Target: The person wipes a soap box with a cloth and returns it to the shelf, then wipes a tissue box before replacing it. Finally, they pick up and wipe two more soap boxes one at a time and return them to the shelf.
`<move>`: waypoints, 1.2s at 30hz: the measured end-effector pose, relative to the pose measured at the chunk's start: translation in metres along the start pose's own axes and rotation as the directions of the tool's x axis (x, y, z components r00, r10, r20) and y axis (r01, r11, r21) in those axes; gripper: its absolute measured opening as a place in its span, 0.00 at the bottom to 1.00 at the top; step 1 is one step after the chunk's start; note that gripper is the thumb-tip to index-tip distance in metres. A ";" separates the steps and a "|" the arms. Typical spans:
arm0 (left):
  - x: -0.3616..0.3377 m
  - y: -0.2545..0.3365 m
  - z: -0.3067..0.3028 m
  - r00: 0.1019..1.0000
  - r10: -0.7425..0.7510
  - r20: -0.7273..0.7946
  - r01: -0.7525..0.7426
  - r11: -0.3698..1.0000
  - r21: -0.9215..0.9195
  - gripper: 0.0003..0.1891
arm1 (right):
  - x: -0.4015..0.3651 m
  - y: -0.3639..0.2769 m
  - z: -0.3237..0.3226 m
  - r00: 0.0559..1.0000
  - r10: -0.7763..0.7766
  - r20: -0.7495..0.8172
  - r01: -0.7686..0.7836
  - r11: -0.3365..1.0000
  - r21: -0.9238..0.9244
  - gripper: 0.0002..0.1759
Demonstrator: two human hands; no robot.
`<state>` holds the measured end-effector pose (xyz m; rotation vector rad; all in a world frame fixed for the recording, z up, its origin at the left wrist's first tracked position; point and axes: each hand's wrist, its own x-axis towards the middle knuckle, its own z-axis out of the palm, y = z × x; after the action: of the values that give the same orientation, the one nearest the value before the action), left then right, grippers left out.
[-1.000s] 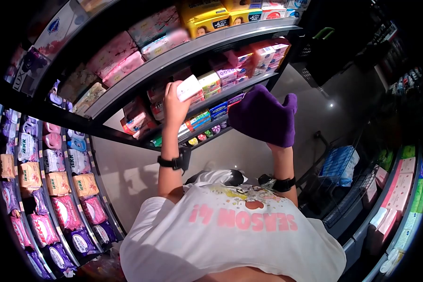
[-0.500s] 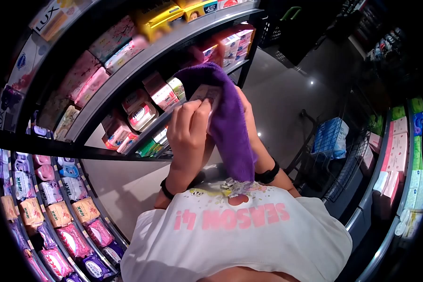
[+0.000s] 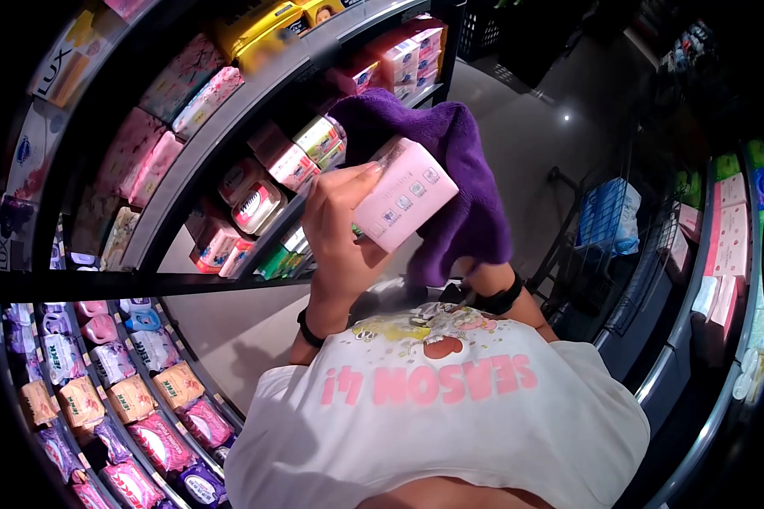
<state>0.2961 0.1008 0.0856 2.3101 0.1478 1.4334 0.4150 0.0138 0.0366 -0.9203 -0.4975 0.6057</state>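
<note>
A pink box [image 3: 407, 199] with a row of small printed pictures is gripped by my left hand [image 3: 339, 216], tilted in front of my chest. Behind it and to its right, a fuzzy purple cloth [image 3: 471, 182] bunches up and hangs down. The cloth covers the fingers of my right hand [image 3: 481, 270]; only the part near the wrist shows, and the cloth is held up around it. Dark bands circle both wrists.
Boxed and wrapped soaps [image 3: 255, 208] fill the black shelf [image 3: 314, 64] ahead and left. Packets [image 3: 157, 441] lie in rows at lower left. On the right are a wire basket [image 3: 654, 263], a blue-white pack [image 3: 609, 216] and a shelf of pink boxes [image 3: 728, 242].
The pink box has come out from under the cloth and turned, showing its printed side. The cloth has shifted right with my right hand, which is now more covered.
</note>
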 end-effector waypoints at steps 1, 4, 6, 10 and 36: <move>0.000 0.000 0.000 1.000 0.028 0.002 -0.028 1.000 0.006 0.33 | 0.001 0.000 -0.009 0.923 -0.357 0.147 0.385 0.824 -0.415 0.20; -0.002 -0.007 0.005 0.997 0.065 -0.050 -0.070 0.992 -0.109 0.34 | 0.006 -0.009 -0.024 0.729 -0.454 0.513 0.671 0.325 -0.667 0.19; -0.002 -0.008 0.008 0.993 0.010 -0.115 -0.036 0.974 -0.224 0.34 | 0.010 -0.022 -0.021 0.654 -0.372 0.659 0.750 0.205 -0.629 0.20; 0.000 0.000 0.003 0.990 -0.049 -0.133 0.053 0.998 0.023 0.31 | -0.004 -0.031 0.006 0.799 -0.370 0.474 0.601 0.502 -0.623 0.25; -0.006 -0.004 0.009 0.985 -0.037 -0.169 0.014 0.991 -0.135 0.26 | -0.012 -0.023 0.022 0.942 -0.235 0.238 0.225 0.972 0.065 0.16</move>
<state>0.3018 0.1000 0.0753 2.0709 0.1262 1.5786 0.3986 0.0076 0.0658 -0.7416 -0.8020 0.5151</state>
